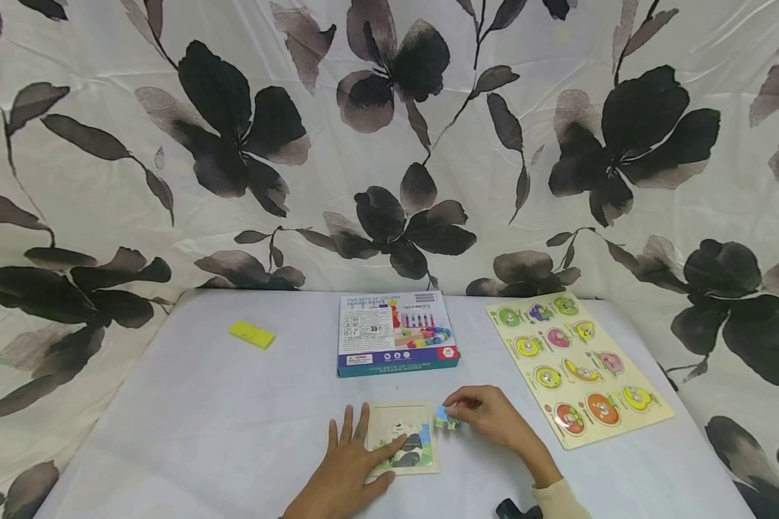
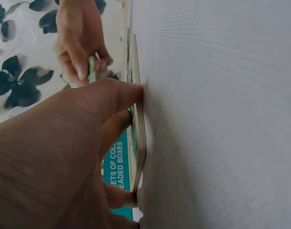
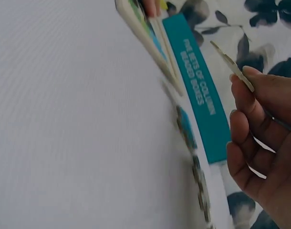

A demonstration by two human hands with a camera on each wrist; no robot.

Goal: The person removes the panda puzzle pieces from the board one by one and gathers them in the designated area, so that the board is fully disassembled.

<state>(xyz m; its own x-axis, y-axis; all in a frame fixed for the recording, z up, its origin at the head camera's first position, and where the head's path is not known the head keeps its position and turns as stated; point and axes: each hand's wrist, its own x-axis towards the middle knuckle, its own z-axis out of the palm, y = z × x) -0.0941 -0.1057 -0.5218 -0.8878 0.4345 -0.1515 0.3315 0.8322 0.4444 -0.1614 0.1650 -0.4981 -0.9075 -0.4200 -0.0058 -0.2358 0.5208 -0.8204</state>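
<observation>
A small wooden puzzle board (image 1: 404,468) with a partly filled black, white and green picture lies on the white table. My left hand (image 1: 347,465) rests on its left side with fingers spread, one fingertip on the picture and the thumb at the lower edge. Just right of the board, my right hand (image 1: 490,414) pinches a thin wooden jigsaw piece (image 3: 237,70) between thumb and forefinger, above the table. Below that hand, several loose puzzle pieces (image 3: 199,183) lie on the table in the right wrist view; from the head, the hand partly covers them.
Behind the board lies a teal and purple box (image 1: 396,335) of beaded columns. A cream fruit puzzle board (image 1: 578,367) is at the right, and a yellow block (image 1: 252,334) at the back left. Floral cloth (image 1: 389,144) hangs behind the table.
</observation>
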